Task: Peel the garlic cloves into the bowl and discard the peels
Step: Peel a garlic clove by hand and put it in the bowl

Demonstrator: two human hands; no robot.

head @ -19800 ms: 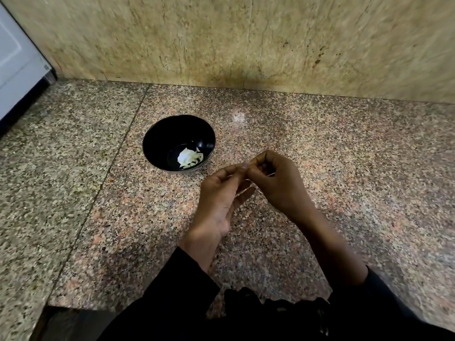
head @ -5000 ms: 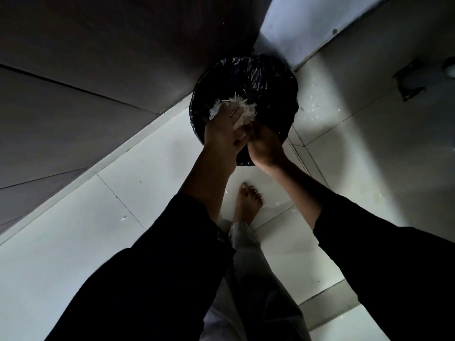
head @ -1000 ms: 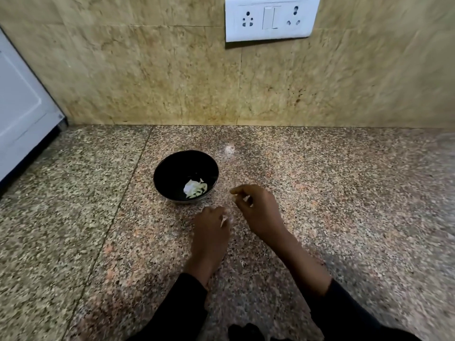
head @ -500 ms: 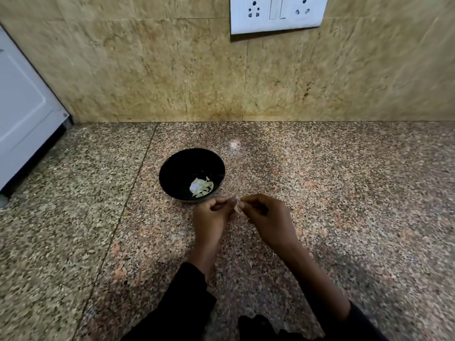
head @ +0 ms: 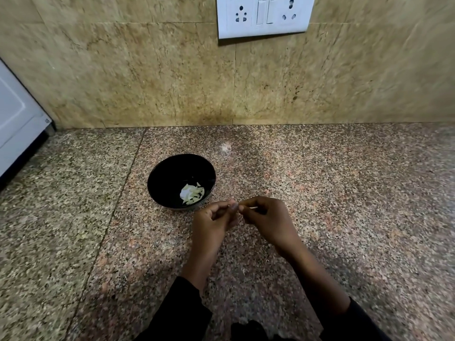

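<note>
A black bowl (head: 160,178) stands on the granite counter and holds several pale peeled garlic cloves (head: 192,193). Just right of the bowl and nearer to me, my two hands meet above the counter. My right hand (head: 267,221) pinches a small pale scrap (head: 251,207), thin like a bit of peel, between thumb and forefinger. My left hand (head: 212,222) has its fingers curled, with the fingertips touching the right hand's fingertips; what it holds is hidden.
The speckled granite counter (head: 344,193) runs to a beige stone backsplash (head: 147,77). A white socket and switch plate (head: 263,16) hangs on the wall. A white appliance (head: 17,124) stands at the far left. My dark sleeves fill the bottom edge.
A second ago my hands were apart and low on the counter. They have since lifted and come together fingertip to fingertip by the bowl. The view has tilted up slightly.
</note>
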